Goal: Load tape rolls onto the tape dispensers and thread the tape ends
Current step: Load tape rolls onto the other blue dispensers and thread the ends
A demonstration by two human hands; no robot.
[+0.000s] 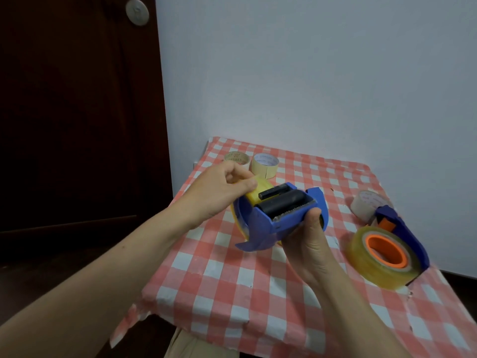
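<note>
The desk [222, 285], draped in a red-and-white checked cloth [296, 329], is carrying a tan tape roll [237, 159] and a cream tape roll [265, 165] side by side at its far left corner. At the right, a whitish roll [367, 205] is sitting just behind a blue dispenser [405, 229], which is lying on its side and bearing a clear roll [361, 262] on its orange hub [384, 251].

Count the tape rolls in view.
5. Two beige rolls at far left; a yellow roll in the held dispenser; a whitish roll far right; a clear roll on the lying dispenser. None seems hidden.

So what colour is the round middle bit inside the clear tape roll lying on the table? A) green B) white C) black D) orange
D: the hub inside the clear tape roll, on the dispenser nobody is holding, is bright orange.
</note>
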